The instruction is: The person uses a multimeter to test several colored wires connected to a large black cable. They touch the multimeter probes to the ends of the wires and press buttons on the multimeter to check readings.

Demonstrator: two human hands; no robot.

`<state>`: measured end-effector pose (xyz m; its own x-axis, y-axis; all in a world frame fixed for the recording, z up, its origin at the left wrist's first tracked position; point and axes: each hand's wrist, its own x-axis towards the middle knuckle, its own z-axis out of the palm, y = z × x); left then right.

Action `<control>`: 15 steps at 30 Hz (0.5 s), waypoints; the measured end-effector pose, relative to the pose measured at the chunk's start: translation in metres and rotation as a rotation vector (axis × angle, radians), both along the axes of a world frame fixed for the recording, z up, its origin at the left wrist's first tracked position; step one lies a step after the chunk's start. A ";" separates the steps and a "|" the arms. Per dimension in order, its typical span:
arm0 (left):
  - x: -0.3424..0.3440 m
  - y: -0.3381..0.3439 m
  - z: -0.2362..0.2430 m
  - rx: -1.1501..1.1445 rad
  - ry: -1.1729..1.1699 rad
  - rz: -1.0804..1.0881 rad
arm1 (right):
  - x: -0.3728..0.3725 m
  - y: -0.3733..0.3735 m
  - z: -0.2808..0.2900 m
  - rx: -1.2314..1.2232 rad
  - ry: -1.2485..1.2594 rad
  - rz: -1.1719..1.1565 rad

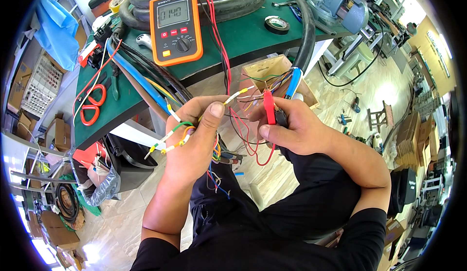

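My left hand (197,130) is closed, with a thin wire (237,96) pinched between thumb and forefinger; it carries white and yellow marker sleeves. More sleeved wires, green, orange and white, stick out from the same hand. My right hand (294,127) is closed around a red alligator clip (269,107), and a black clip (280,118) shows beside it under the fingers. Red and black leads run up to an orange multimeter (176,27) on the table, its screen lit. Behind the right hand, a thick black cable (307,32) ends in several bare-tipped coloured wires.
The green table (233,54) holds coiled black cable, a roll of black tape (277,25), red-handled scissors (92,105) and a blue vise (335,5). A wooden box (265,66) stands on the floor beyond my hands. A lined waste bin (99,188) is at the left.
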<state>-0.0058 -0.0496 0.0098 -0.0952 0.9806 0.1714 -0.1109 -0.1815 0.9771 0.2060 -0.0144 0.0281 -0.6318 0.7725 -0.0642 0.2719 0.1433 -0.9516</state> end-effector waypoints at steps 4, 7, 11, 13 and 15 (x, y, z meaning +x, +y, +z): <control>0.000 -0.001 0.001 -0.023 -0.016 -0.002 | -0.002 -0.001 -0.001 0.039 0.022 -0.039; -0.001 0.000 0.000 -0.010 -0.011 -0.007 | -0.002 -0.001 -0.003 0.038 0.031 -0.039; -0.002 -0.001 0.001 -0.028 0.010 -0.018 | 0.000 0.001 -0.002 -0.011 0.001 0.005; -0.006 -0.002 0.002 -0.050 0.039 -0.047 | 0.000 0.001 -0.001 -0.016 -0.003 0.001; -0.002 -0.001 0.000 -0.027 0.005 -0.016 | 0.000 0.001 0.000 -0.012 -0.009 0.003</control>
